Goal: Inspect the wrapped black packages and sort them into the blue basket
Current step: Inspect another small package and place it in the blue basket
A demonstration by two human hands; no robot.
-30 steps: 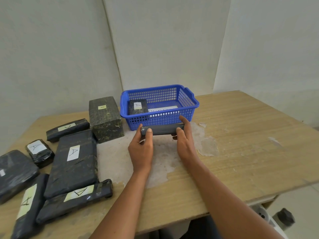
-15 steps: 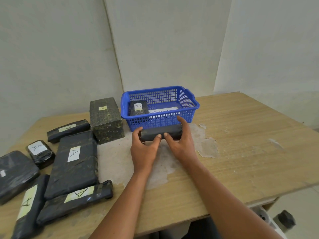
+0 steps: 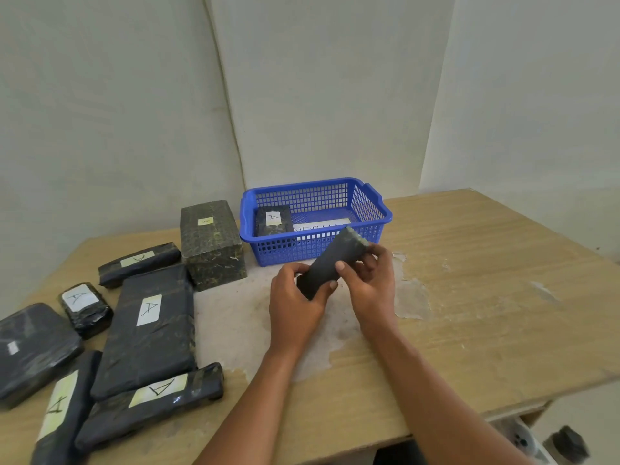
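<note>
head view of a wooden table [image 3: 469, 297] with a worn pale patch [image 3: 241, 323] at its centre. both hands hold one long black wrapped package [image 3: 330, 263] tilted above the table, just in front of the blue basket [image 3: 379, 216]: the left hand [image 3: 295, 307] grips its lower near end with curled fingers, and the right hand [image 3: 372, 283] pinches its upper part, thumb on the near face, fingers behind. the package's far end rises toward the basket's front wall; whether it touches the wall cannot be told. inside the basket, at its left side, stands a small black package with an "a" label [image 3: 272, 220], beside a white paper strip with writing [image 3: 322, 225] on the floor of the basket. just left of the basket stands a tall black box [image 3: 212, 245] with a small yellow label. further left lie the remaining packages: a narrow labelled bar [image 3: 139, 263], a small square packet [image 3: 85, 308], a large flat package [image 3: 149, 330] marked "a", a rounded flat bundle [image 3: 32, 350] at the table's left edge, and two long labelled bars [image 3: 151, 402] [image 3: 63, 411] near the front edge.
</note>
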